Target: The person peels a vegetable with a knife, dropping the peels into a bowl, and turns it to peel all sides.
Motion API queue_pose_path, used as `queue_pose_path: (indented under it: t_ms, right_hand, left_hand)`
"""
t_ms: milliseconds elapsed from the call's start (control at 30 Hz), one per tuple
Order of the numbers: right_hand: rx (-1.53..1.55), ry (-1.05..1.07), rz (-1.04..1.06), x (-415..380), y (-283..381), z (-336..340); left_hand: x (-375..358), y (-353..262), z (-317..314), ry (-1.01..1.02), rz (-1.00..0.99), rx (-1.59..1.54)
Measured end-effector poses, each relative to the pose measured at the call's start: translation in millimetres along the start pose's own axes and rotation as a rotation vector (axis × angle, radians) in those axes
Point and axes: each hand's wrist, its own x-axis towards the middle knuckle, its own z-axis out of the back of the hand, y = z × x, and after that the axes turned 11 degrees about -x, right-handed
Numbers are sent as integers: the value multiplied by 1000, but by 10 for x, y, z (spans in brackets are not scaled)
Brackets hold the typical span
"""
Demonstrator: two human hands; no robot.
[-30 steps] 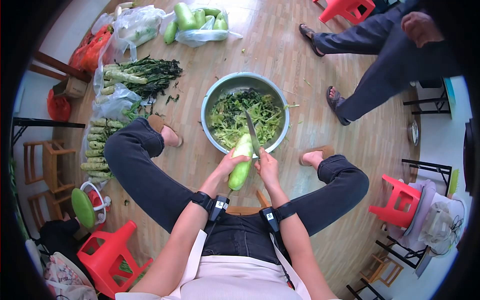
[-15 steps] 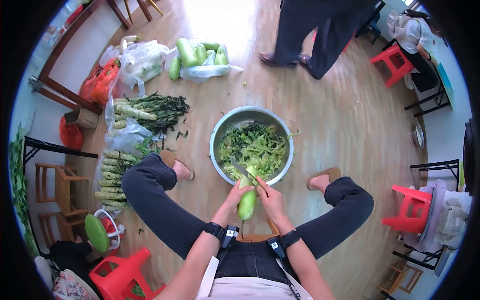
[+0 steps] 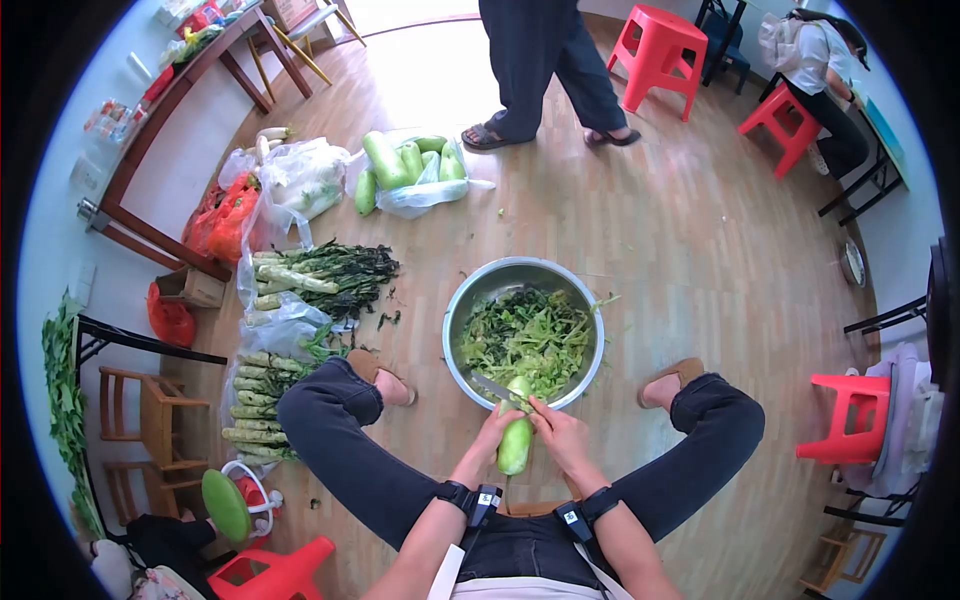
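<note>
My left hand (image 3: 490,436) is wrapped round a light green gourd (image 3: 515,448), held low between my knees with its upper end over the near rim of a metal basin (image 3: 450,345). In my right hand (image 3: 560,432) is a knife (image 3: 490,386), its blade lying across the upper part of the gourd and pointing up and left. That end of the gourd looks paler than the lower end. Green peelings and leafy scraps (image 3: 530,340) fill much of the basin. The knife's handle is mostly hidden by my fingers.
To the left lie leafy stalks (image 3: 300,280), more stalks (image 3: 258,410), a bag of gourds (image 3: 420,195) and a red bag (image 3: 232,215). A person's legs (image 3: 545,70) stand beyond the basin. Another person (image 3: 825,75) sits far right. Red stools (image 3: 850,418) stand around.
My view has tilted up, so the basin and floor sit lower and further right. The walking person has moved left, uncovering a red stool. Both hands keep hold of gourd and knife.
</note>
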Motion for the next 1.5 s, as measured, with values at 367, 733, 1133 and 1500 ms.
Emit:
queue_pose_path:
  t_ms: [367, 733, 1133, 1500]
  right_hand:
    - [-108, -46, 85, -16, 18, 15]
    - [-112, 19, 28, -22, 83, 87]
    - [-92, 25, 17, 3, 65, 131]
    - [240, -1, -191, 75, 86, 0]
  left_hand:
    - [-12, 23, 57, 4, 81, -49]
    - [-33, 25, 44, -3, 94, -35]
    - [-93, -21, -33, 60, 99, -70]
    - [-58, 5, -103, -12, -98, -15]
